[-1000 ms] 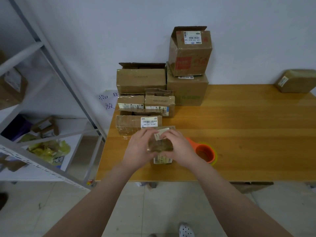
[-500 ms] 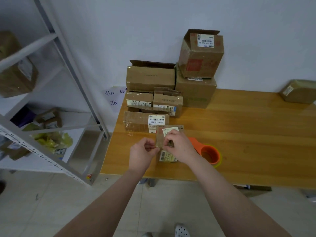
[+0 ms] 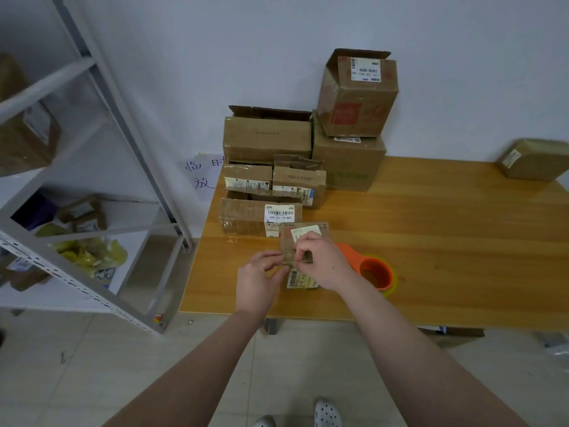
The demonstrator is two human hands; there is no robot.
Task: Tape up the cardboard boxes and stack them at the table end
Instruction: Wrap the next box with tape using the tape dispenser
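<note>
Small box centre frame, near front edge of table, touching front of box pile. Right hand curled over its top; left hand pinching its left edge. Tape strip not discernible. Orange tape dispenser just right of hands, untouched. Likely mid-sealing. Pile upper centre shows raised flaps. Lone box upper right not yet stacked.

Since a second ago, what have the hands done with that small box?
The left hand slid off the box to its left edge, where it now pinches; the right hand keeps its pinch on top. Tape roll and stack stayed put.
</note>
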